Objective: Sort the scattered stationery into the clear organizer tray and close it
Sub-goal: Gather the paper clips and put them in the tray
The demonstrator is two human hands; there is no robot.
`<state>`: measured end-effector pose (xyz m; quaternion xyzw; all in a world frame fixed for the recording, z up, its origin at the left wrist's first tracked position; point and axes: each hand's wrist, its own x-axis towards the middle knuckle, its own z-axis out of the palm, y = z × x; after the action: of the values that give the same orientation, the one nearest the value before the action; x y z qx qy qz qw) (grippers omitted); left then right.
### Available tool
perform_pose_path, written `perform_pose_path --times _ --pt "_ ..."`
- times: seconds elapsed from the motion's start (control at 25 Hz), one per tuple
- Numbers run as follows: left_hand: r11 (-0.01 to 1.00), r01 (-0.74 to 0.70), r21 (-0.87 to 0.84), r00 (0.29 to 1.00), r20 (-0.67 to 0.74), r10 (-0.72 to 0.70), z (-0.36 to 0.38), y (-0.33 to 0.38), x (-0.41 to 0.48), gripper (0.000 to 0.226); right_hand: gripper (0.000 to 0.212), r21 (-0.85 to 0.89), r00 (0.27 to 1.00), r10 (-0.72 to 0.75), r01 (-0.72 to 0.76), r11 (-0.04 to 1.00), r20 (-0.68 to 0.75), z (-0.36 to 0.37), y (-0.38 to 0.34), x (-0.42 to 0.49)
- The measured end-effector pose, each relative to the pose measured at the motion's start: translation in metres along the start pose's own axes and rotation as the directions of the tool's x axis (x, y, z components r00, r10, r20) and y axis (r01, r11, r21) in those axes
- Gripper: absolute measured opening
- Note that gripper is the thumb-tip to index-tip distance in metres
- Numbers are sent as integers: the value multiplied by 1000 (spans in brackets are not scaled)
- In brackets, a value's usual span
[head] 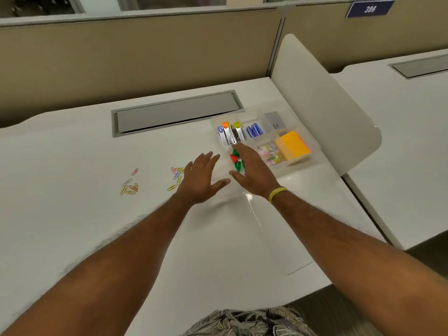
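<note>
The clear organizer tray (288, 110) sits at the desk's right side, holding small staplers (230, 133), blue staple boxes (254, 130), a grey box (275, 120), orange sticky notes (293, 144), coloured paper clips (271, 154) and red and green clips (235, 161). Its clear lid (271, 229) lies flat in front of it. Loose paper clips lie on the desk in two groups (130, 185) (176, 177). My left hand (200, 180) hovers open just left of the tray. My right hand (252, 169) is open over the tray's near-left compartment.
A grey cable flap (177, 112) is set into the white desk behind the clips. A white side panel (322, 110) rises right of the tray. Beige partition walls stand at the back. The desk's front edge runs near my body.
</note>
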<state>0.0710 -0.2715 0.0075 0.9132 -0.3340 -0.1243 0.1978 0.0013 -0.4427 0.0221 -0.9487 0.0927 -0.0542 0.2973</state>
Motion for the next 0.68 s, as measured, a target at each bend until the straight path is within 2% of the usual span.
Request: perform_pose_path --times 0.12,0.28,0.52,0.68 --pt "998 31 49 1000 6 -31 0 -35 -30 84 79 -73 990 -95 102 992 103 23 -22 -2" --pt "988 117 103 992 40 -122 -2 -79 -59 93 82 -106 975 -124 145 984 186 54 -47 -1" --pt "976 160 148 978 110 -177 -12 -123 -71 101 96 -127 944 -53 99 987 326 87 -55 7" --pt "985 113 127 979 157 -133 -21 -135 -53 101 106 -151 930 20 39 988 368 98 -54 28"
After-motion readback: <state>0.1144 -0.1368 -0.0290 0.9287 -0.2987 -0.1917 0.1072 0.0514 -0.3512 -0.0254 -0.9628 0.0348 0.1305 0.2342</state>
